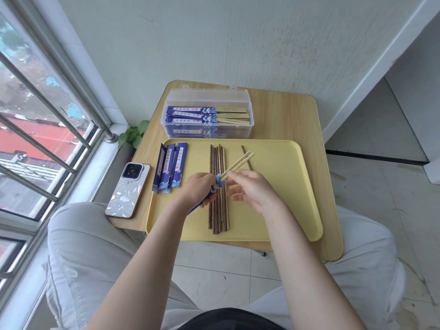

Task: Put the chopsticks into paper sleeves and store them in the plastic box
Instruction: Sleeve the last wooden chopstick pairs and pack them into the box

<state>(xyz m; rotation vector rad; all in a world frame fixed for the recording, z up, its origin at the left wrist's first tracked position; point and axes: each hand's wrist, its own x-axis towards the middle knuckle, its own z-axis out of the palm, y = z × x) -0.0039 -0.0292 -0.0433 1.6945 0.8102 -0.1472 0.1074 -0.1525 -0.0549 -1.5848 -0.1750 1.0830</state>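
A blue paper sleeve (215, 186) is gripped in the curled left hand (198, 189), with a pale bamboo pair (238, 165) slid part-way in, pointing toward 1 o'clock. The right hand (250, 189) is held just beside, fingers loosely spread, nothing grasped. Dark wooden sticks (217, 186) are laid lengthwise on the smooth yellow tray (273, 210); flat empty sleeves (169, 167) lie at 9 o'clock. Sleeved pairs are stacked in the clear plastic box (207, 110) at 12 o'clock on the wood-grain surface (297, 115).

Box (207, 129) behind tray (273, 210); sleeves (169, 167) left on it, chopsticks (217, 206) mid-tray.
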